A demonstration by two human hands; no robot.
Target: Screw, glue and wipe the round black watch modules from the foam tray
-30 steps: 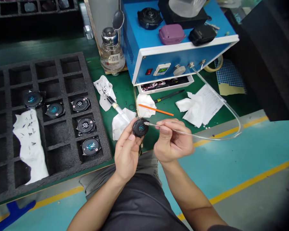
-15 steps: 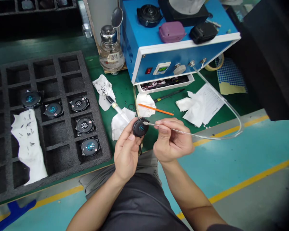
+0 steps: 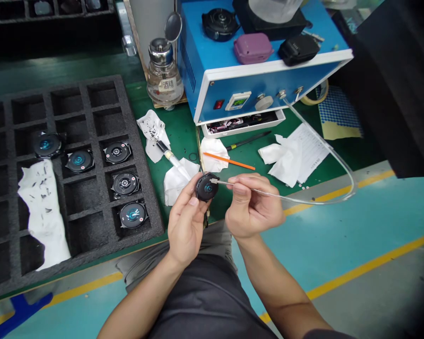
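Between the fingers and thumb of my left hand (image 3: 186, 228) is a round black watch case (image 3: 205, 189), its back with the blue-green sensor facing up. My right hand (image 3: 255, 207) pinches a thin metal-tipped probe (image 3: 222, 182) whose tip is at the upper right part of the case; whether it touches I cannot tell. From the probe a clear tube (image 3: 334, 141) loops right and up to the front of a blue control box (image 3: 194, 52). Left of my hands, a black foam tray (image 3: 157, 221) holds several similar watch cases (image 3: 133, 214).
A glass alcohol bottle (image 3: 165, 77) stands beside the box. White wipes (image 3: 282, 160), an orange stick (image 3: 229, 161), a black pen-like tool (image 3: 249, 140) and a syringe-like tube (image 3: 176, 162) lie on the green bench. A speckled white cloth (image 3: 45, 212) covers some tray compartments.
The view shifts very slightly. Both hands, the watch case and the probe keep the same position relative to each other.
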